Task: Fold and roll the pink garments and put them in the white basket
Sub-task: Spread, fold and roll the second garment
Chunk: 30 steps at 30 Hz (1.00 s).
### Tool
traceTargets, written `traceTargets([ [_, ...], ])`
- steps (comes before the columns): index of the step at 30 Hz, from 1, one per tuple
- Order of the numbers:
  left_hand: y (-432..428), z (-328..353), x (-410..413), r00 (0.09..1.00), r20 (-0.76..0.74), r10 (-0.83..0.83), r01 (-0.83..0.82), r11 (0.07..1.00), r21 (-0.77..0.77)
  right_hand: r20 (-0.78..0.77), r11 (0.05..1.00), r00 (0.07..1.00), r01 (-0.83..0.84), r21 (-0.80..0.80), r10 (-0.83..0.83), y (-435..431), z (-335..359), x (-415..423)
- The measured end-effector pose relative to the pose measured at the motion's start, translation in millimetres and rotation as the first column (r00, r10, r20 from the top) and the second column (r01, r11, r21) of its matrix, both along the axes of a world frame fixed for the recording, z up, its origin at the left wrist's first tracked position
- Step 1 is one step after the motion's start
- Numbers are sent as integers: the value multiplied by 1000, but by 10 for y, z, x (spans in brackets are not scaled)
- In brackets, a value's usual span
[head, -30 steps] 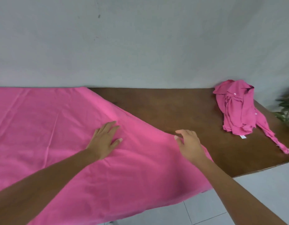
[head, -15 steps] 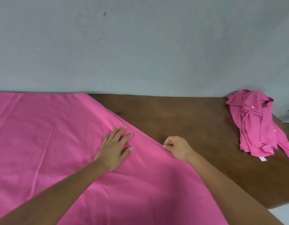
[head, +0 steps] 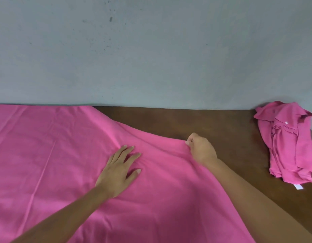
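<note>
Left hand [head: 119, 170] flat on pink cloth [head: 46, 155], fingers straight and slightly spread, pressing fabric just behind cloth edge. Right hand [head: 200, 149] curled, thumb and fingers pinching that edge just right of left fingertips. Second pink garment [head: 290, 142] bunched well right of right-hand knuckles on brown table [head: 204, 123]. White basket not in view. Risk: pinch catches thin bite only, edge slips mid-fold; left palm pressure light, cloth drags, fold goes skewed.
</note>
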<state>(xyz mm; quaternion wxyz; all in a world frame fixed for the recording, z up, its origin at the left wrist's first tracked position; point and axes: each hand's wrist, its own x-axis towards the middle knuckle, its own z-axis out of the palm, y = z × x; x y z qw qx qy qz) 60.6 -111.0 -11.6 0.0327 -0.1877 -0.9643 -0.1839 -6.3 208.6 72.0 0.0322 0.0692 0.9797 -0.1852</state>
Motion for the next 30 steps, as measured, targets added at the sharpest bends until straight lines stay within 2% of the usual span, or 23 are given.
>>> traceTargets([
  [5,-2,-2,0,1000,1,-3,3,1000,-4,-143,992,989,-19,122,36,114,188,-61],
  [10,-5,-5,-2,1000,-8,-5,5,1000,-1,-243,993,963,-108,53,117,-16,235,337],
  [12,-1,-6,1,1000,-16,1,-1,1000,3,-230,980,952,-196,45,201,-121,189,597],
  [15,4,-10,7,1000,-17,10,-10,1000,11,-113,937,930,-350,18,349,-258,93,930],
  [17,5,-2,9,1000,-22,14,-14,999,32,-93,934,929,-358,2,357,-262,54,998],
  [21,8,15,12,999,-26,25,-23,997,76,-191,990,973,-139,-29,131,-60,52,831],
  [23,8,11,11,1000,-21,21,-19,997,68,-102,1000,995,21,-2,-21,70,24,691],
  [25,6,13,11,1000,-16,20,-19,998,60,68,991,989,130,-32,-127,122,-30,593],
  [27,5,15,12,1000,-10,19,-19,998,55,208,968,963,204,-144,-172,101,-79,537],
  [30,-1,18,9,1000,-6,16,-16,999,52,257,918,944,277,-286,-205,32,-104,501],
])
